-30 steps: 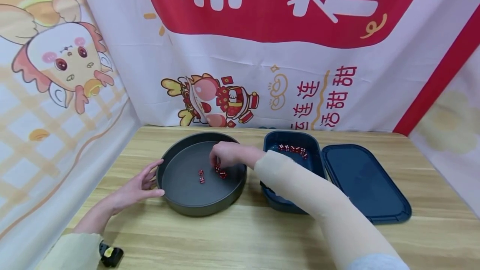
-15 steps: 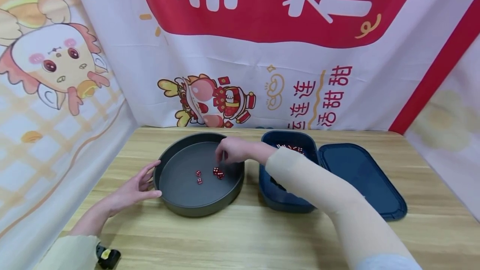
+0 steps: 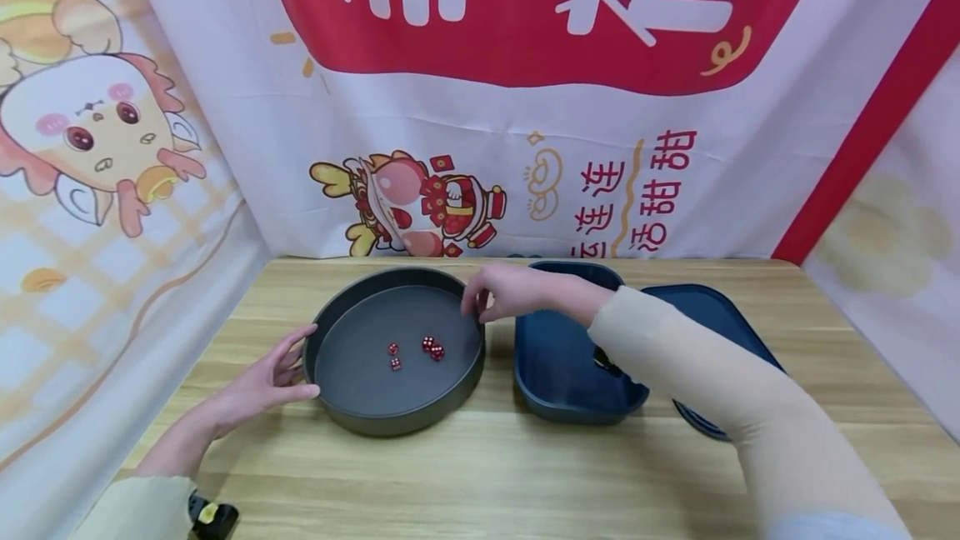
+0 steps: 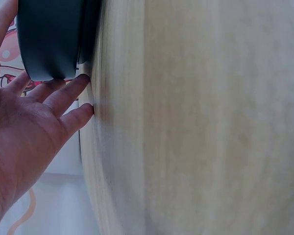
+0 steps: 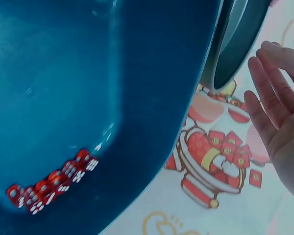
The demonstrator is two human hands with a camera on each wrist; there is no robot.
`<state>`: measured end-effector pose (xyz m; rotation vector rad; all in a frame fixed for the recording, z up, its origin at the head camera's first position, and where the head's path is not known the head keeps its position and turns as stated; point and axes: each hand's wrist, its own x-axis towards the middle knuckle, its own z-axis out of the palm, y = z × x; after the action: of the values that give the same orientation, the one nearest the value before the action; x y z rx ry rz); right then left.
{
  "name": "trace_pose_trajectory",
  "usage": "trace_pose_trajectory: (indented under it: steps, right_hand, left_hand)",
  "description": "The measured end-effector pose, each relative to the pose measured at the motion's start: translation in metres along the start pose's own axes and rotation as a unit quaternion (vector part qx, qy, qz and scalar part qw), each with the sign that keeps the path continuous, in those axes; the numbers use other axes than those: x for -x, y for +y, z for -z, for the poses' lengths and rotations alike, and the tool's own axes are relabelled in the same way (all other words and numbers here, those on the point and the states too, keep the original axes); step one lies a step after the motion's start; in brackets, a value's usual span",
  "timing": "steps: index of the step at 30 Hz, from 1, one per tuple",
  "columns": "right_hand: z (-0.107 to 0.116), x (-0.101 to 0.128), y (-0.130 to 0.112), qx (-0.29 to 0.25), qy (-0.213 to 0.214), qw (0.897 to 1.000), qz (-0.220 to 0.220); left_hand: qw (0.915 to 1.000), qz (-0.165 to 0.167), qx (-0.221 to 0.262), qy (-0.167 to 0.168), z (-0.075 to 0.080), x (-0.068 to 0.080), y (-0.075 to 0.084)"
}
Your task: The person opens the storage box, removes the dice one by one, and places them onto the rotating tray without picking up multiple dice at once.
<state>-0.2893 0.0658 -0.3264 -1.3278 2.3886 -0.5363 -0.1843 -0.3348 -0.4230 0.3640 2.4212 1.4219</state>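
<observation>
My left hand [image 3: 258, 388] rests against the left side of a round dark grey pan [image 3: 393, 423], fingers spread. In the left wrist view its fingertips touch the pan's wall [image 4: 51, 39]. Inside the pan lie red dice with white dots: a close pair [image 3: 432, 348] right of the middle and two more dice [image 3: 394, 357] to their left. My right hand [image 3: 510, 290] hovers over the pan's right rim with fingers loosely bent. In the right wrist view nothing shows between its fingers [image 5: 267, 93]. There, a row of red dice [image 5: 54, 181] lies in a blue box [image 5: 142, 73].
Right of the pan stands the blue rectangular box [image 3: 577, 415], partly covered by my right forearm. Its flat blue lid [image 3: 697, 302] lies farther right, under the sleeve. A wooden table [image 3: 450, 490] carries everything, with a printed cloth [image 3: 420, 123] hanging behind.
My right hand has lifted from the dice in the pan and moved right to the pan's rim. The dice stay behind. My left hand keeps its place at the pan.
</observation>
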Motion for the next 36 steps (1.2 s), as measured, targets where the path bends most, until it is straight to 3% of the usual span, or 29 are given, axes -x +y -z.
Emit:
trace_pose_trajectory:
  steps: [8, 21, 36]
  right_hand:
    - [0.005, 0.032, 0.017, 0.001, 0.023, 0.999, -0.023]
    - [-0.006, 0.081, 0.047, -0.006, 0.07, 0.997, -0.033]
    - [-0.019, 0.102, 0.08, -0.006, 0.089, 0.99, -0.112]
  left_hand:
    - [1.0, -0.001, -0.003, 0.001, -0.001, 0.0, 0.002]
    - [1.0, -0.005, -0.007, 0.001, -0.001, 0.0, 0.003]
    - [1.0, -0.004, -0.003, 0.0, -0.001, 0.001, 0.003]
